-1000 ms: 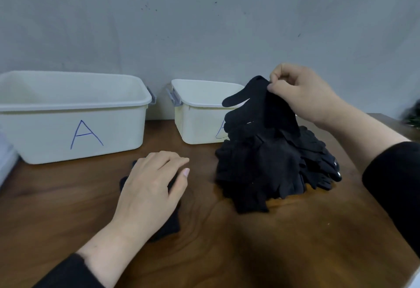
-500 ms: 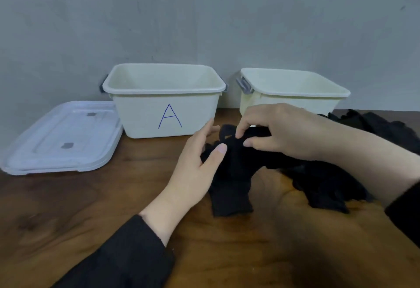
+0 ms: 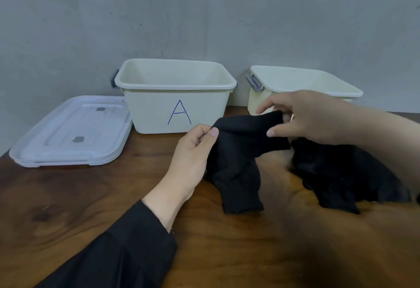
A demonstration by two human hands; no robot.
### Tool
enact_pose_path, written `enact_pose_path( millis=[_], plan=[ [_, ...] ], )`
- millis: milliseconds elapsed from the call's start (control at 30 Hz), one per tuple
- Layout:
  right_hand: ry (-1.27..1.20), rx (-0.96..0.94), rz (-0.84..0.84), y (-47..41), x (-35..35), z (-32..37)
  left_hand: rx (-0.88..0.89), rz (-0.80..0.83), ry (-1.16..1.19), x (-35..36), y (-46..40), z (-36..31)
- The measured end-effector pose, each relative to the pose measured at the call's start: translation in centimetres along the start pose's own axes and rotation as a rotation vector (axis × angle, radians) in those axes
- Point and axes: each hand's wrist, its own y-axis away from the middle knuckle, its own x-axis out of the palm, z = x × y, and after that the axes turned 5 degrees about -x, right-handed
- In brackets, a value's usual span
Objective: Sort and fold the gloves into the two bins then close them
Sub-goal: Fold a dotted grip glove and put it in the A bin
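Note:
A black glove (image 3: 241,151) is stretched between both hands just above the wooden table. My left hand (image 3: 193,151) pinches its left edge with thumb and fingers. My right hand (image 3: 311,115) pinches its upper right end. The glove's lower part droops onto the table. A heap of black gloves (image 3: 345,174) lies to the right, partly under my right forearm. The cream bin marked A (image 3: 177,88) stands open behind my left hand. A second cream bin (image 3: 304,83) stands open to its right, its front partly hidden by my right hand.
Two stacked white lids (image 3: 70,131) lie flat at the left of bin A. A grey wall rises close behind the bins. The wooden table (image 3: 68,208) stretches toward me at front left.
My right hand brought a glove from the heap to my left hand. Both hands now hold it raised and spread between them. The view has swung left, showing the lids.

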Motion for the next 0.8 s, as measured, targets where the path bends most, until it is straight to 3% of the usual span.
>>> enact_pose_path(
  millis=[167,367,500,700,800],
  plan=[
    [-0.332,0.072,-0.298,-0.2,-0.3,-0.2,-0.031,0.031,0.147,-0.1,-0.2,0.4],
    [-0.447,0.113,-0.459,-0.9,-0.6,1.0,-0.08,0.053,0.38,-0.3,-0.5,0.2],
    [-0.509,0.099,-0.383,-0.7,-1.5,1.7,-0.131,0.143,0.478,-0.8,-0.8,0.6],
    [-0.609,0.042,-0.215,-0.4,-1.9,2.4,-0.163,0.166,0.393,-0.7,-1.0,0.8],
    [-0.599,0.059,-0.256,-0.7,-1.7,2.2,-0.164,0.124,0.321,-0.5,-0.9,0.9]
  ],
)
